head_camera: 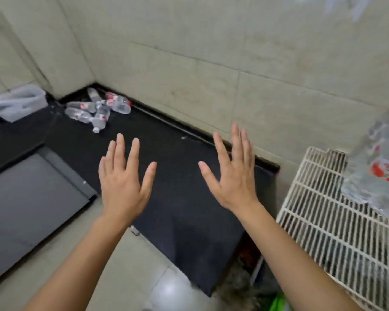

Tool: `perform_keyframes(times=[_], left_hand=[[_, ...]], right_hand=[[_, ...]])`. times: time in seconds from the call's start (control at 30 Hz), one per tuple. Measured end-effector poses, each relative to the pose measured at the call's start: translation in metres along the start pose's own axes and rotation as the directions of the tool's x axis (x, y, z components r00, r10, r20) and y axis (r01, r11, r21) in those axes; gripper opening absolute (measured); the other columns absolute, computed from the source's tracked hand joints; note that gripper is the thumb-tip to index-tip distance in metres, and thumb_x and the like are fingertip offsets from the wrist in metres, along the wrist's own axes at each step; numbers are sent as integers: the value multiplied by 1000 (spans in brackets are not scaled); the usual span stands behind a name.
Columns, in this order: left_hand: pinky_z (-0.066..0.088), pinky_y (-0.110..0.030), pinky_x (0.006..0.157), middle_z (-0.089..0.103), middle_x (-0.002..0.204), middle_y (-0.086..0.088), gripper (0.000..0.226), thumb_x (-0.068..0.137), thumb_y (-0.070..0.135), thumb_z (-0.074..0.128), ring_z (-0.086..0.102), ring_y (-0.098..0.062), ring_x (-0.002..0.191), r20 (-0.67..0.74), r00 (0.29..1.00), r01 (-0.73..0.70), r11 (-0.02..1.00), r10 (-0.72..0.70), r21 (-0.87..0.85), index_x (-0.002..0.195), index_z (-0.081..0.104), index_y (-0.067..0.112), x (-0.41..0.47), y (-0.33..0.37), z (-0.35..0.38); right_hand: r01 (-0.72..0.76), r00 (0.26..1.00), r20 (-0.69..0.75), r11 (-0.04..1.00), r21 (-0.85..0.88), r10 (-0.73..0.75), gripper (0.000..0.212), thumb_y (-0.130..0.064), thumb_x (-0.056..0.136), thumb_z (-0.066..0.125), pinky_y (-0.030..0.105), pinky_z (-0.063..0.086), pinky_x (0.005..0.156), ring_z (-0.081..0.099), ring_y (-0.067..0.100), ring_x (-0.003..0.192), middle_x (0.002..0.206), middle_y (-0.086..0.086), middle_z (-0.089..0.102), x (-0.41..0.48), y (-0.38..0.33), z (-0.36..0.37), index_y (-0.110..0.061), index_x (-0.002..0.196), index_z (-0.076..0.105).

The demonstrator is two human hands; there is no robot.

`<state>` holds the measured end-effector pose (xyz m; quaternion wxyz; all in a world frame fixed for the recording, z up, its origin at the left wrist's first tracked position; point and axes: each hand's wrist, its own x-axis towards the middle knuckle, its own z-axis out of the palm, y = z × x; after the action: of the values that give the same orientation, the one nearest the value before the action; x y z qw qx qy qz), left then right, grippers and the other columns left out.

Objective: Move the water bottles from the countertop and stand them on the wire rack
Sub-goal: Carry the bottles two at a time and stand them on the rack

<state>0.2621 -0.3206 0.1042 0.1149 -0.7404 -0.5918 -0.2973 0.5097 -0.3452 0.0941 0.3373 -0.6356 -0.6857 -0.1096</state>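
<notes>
Both hands are empty: left hand [124,176] and right hand [231,173] spread flat, palms down, over the black countertop [184,187]. The water bottles [97,108] lie in a jumbled heap in the far corner against the wall, well apart from both hands.

Risks:
- Pulling one from the heap likely rolls its neighbours toward the counter edge.
- On the white wire rack [319,221], a base set across the gaps could tip.
- A careless placement could knock the rack bottles [373,176] already there.

Unclear:
- The rack bottles are blurred and cut off at the right edge, so their count and uprightness are unknown.
- Heap count and fill level are unreadable.
</notes>
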Motion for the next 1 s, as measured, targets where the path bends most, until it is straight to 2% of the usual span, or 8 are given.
perform_keyframes(times=[0.27,0.47,0.67,0.87,1.0], left_hand=[[28,-62,116,24,165,-22,68,101,52,37,24,-41,152,-9,996,91,988,-90,123,154,40,10,37,-214,-42],[24,-60,119,22,165,-21,69,100,54,36,22,-39,153,-18,986,165,970,-165,177,155,37,12,57,-334,-57],[23,-58,120,20,167,-18,70,101,56,31,19,-36,154,17,970,239,958,-244,156,157,34,13,96,-406,-27],[27,-61,117,24,165,-19,69,100,53,36,24,-37,152,81,987,121,977,-137,177,156,37,13,177,-472,34],[29,-61,116,24,165,-19,71,99,54,34,25,-37,152,144,979,116,975,-144,189,155,36,11,249,-514,71]], right_hand=[[117,991,52,991,72,-121,73,-60,100,41,54,5,126,0,35,157,169,17,4,92,-181,139,-20,160,29],[200,969,117,968,152,-218,71,-57,99,49,55,8,126,2,34,158,169,18,8,135,-288,221,-18,157,35],[216,957,156,960,176,-244,70,-56,98,52,52,9,127,6,33,158,169,16,11,177,-323,297,-18,155,39],[176,966,155,964,200,-209,71,-56,98,52,53,11,126,9,33,157,169,16,14,253,-337,390,-16,155,38],[69,967,228,978,199,-115,76,-62,97,46,48,8,127,8,30,158,169,15,13,307,-340,447,-15,156,34]])
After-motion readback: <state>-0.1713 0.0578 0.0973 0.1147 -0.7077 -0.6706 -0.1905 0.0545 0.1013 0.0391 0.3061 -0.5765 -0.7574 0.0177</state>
